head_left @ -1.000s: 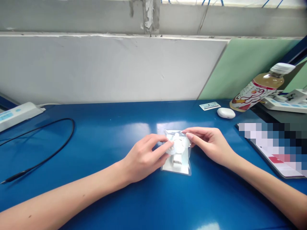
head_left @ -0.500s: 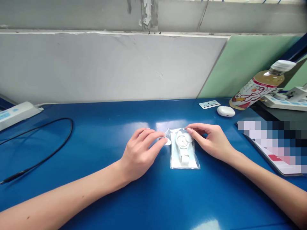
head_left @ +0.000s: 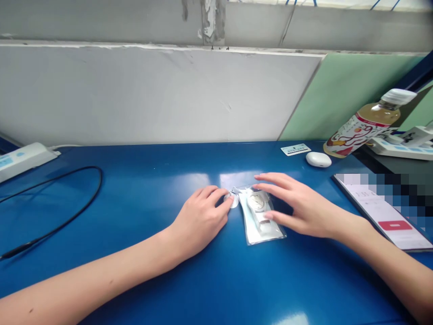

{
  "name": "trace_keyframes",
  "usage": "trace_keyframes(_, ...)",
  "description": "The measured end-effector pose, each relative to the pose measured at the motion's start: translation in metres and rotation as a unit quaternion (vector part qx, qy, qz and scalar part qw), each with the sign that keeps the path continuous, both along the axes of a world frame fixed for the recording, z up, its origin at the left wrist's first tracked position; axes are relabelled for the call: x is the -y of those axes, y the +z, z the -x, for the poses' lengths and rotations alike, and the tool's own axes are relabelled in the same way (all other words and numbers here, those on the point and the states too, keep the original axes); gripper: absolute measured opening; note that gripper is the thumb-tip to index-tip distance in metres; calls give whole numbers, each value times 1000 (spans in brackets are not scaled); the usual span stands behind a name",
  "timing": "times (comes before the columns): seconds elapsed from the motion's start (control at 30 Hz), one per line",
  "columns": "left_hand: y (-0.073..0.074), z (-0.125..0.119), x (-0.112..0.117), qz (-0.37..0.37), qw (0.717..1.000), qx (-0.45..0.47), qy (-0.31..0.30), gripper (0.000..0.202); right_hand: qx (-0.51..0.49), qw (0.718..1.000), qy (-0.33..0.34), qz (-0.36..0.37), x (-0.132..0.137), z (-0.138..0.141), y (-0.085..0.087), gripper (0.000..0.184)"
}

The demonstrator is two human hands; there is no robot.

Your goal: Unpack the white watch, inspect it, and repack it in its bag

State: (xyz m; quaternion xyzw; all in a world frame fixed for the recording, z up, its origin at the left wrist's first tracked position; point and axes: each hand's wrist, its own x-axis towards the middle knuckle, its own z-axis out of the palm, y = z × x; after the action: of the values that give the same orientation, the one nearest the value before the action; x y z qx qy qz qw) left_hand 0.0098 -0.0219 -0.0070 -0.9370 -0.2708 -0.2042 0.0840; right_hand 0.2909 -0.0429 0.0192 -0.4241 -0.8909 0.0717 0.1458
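A white wristwatch (head_left: 256, 202) lies in a clear plastic pouch (head_left: 250, 232) on the blue table, with a pale card behind it. The pouch sits slightly turned. At its upper left corner is a round white tag (head_left: 232, 201), joined by a short bead chain (head_left: 232, 191). Thumb and fingertips of my left hand (head_left: 203, 216) are closed on the tag's edge. My right hand (head_left: 301, 205) is over the pouch's right side with its fingers spread. Its thumb tip is at the watch strap; whether it presses on the pouch I cannot tell.
On the right lie a phone (head_left: 382, 212), a white earbud case (head_left: 318, 159), a small card (head_left: 295, 149) and a leaning drink bottle (head_left: 365, 122). A black cable (head_left: 72, 221) and a power strip (head_left: 27, 160) are on the left. A wall board (head_left: 152, 95) stands behind the table.
My right hand has let go of the pouch's upper right corner and spread its fingers. The pouch has turned a little, its lower end shifting right and nearer. My left hand stays at the tag.
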Motion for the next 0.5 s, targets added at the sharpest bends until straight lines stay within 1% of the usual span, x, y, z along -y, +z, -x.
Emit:
trace_keyframes(0.03, 0, 0, 0, 9, 1000, 8, 0, 27, 21, 1000, 15, 18, 2, 1, -1, 58)
trace_keyframes(0.1, -1, 1, -1, 24, 999, 29, -1, 27, 48, 998, 19, 43, 4, 5, -5, 69)
trace_keyframes(0.17, -1, 1, -2, 31, 998, 52, -2, 27, 58, 997, 8, 51, 6, 10, -11, 71)
trace_keyframes(0.27, -3, 1, -2, 34, 997, 69, -6, 25, 59, 997, -13, 38, 8, 19, -17, 70)
trace_keyframes(0.37, -5, 1, -3, 43, 996, 75, -2, 24, 48, 998, -26, 26, 9, 20, -16, 73)
trace_keyframes(0.5, -4, -1, -2, 77, 993, 83, 21, 28, 41, 999, -10, 32, 5, 6, -7, 89)
